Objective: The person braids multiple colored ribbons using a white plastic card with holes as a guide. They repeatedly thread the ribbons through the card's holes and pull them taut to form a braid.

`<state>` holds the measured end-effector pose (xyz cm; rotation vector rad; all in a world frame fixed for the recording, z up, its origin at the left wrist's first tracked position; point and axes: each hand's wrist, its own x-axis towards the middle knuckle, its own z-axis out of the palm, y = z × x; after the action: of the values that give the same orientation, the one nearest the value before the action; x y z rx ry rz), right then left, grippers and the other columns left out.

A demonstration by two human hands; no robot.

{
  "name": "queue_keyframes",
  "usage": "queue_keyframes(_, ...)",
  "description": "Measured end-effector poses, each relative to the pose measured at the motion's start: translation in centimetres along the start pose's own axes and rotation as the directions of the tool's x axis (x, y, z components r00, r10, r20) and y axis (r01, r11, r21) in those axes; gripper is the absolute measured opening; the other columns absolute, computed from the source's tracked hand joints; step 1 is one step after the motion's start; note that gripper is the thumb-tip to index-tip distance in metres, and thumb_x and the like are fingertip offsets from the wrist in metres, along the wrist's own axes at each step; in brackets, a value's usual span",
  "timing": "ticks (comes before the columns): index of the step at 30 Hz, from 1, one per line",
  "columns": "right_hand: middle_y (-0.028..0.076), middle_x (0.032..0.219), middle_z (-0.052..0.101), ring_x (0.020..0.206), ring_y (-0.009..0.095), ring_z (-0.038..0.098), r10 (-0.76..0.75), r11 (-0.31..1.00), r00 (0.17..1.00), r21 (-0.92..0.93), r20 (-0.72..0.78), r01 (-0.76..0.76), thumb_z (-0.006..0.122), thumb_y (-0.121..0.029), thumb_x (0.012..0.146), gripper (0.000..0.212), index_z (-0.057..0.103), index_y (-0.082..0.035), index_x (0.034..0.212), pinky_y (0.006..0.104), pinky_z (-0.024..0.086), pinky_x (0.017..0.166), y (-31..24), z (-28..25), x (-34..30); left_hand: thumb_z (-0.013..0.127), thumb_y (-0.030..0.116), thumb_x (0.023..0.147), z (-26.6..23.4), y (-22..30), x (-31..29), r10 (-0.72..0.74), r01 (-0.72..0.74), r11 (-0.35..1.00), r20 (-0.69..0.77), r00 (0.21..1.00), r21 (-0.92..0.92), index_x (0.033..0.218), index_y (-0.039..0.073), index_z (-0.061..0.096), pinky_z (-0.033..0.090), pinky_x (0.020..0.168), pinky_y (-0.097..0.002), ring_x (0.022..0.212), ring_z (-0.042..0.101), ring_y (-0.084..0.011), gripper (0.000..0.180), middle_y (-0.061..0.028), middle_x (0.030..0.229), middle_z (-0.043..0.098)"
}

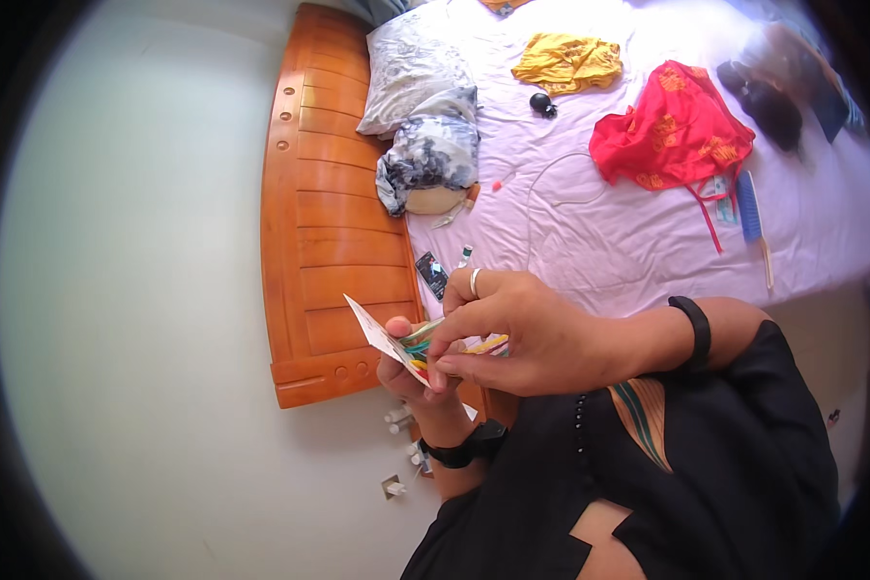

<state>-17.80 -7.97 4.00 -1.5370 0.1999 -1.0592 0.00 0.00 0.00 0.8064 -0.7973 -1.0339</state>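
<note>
A white card [369, 327] stands tilted in my left hand [412, 389], whose thumb and fingers grip it. Thin coloured bands [418, 346], green, teal, yellow and red, lie against the card; they look like elastic hair ties, though their exact kind is hard to make out. My right hand [541, 327], with a ring on one finger, is closed in a pinch over these bands, right beside the card. Its fingertips partly cover the bands and hide what exactly is between them.
A wooden headboard [343, 222] rises left of the bed [551, 242]. On the bed are pillows [420, 68], red cloth [672, 126], yellow cloth [567, 63], a blue brush [749, 208], a dark phone-like object [432, 275] and a white cable [530, 208]. A blurred person [783, 82] is at the far right.
</note>
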Motion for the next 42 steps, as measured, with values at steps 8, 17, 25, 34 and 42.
queue_keyframes(8,0.014,0.074,0.054,0.073,0.029,0.055,0.039,0.999,0.998,0.025,-0.052,-0.038,0.064,-0.009,0.073,0.013,0.065,0.002,0.079,0.0358,0.043,0.065,-0.1,0.3,0.2,0.045,0.03,0.095,0.4,0.1,1.3,-0.106,0.282,0.879,0.42,0.901,-0.384,0.119,0.016,0.058,0.041,0.036,-0.0157,0.041,0.051,-0.0081,0.031,-0.0064,0.054,0.051)
queue_keyframes(17,0.014,0.073,0.055,0.067,0.025,0.056,0.121,0.987,0.987,0.123,-0.107,-0.107,0.065,-0.007,0.071,0.011,0.064,0.004,0.075,0.0339,0.044,0.06,0.7,0.4,0.5,0.042,0.033,0.094,0.4,-0.2,1.8,-0.16,0.34,0.89,0.488,0.858,-0.305,0.122,0.018,0.056,0.036,0.029,-0.0179,0.031,0.04,-0.0106,0.034,-0.0078,0.048,0.047)
queue_keyframes(25,0.003,0.072,0.053,0.065,0.011,0.051,0.049,0.996,0.969,-0.055,-0.242,-0.064,0.064,-0.004,0.074,0.004,0.061,-0.001,0.075,0.025,0.04,0.057,2.2,-1.1,0.9,0.026,0.04,0.098,-0.1,0.0,1.6,-0.131,0.406,0.781,0.511,0.849,-0.474,0.138,0.015,0.04,0.036,0.034,-0.02,0.033,0.036,-0.0107,0.049,-0.0262,0.078,0.059)
queue_keyframes(34,0.0,0.071,0.053,0.064,0.005,0.046,0.094,0.986,0.928,-0.097,-0.36,-0.138,0.063,-0.004,0.078,0.007,0.063,0.003,0.079,0.0201,0.039,0.06,3.1,-4.8,1.9,0.031,0.031,0.098,-0.9,2.0,2.7,-0.057,0.333,0.838,0.538,0.841,-0.432,0.138,0.018,0.04,0.032,0.031,-0.0193,0.03,0.036,-0.0075,0.043,-0.0165,0.085,0.063)
queue_keyframes(42,0.004,0.065,0.061,0.06,0.006,0.054,0.164,0.976,0.879,-0.058,-0.447,-0.211,0.062,-0.007,0.075,0.012,0.064,0.005,0.077,0.0211,0.045,0.055,5.4,-6.9,1.9,0.03,0.024,0.1,-0.7,3.8,3.3,-0.043,0.272,0.899,0.549,0.835,-0.343,0.14,0.02,0.037,0.025,0.036,-0.0219,0.031,0.032,-0.0048,0.041,-0.0089,0.091,0.064)
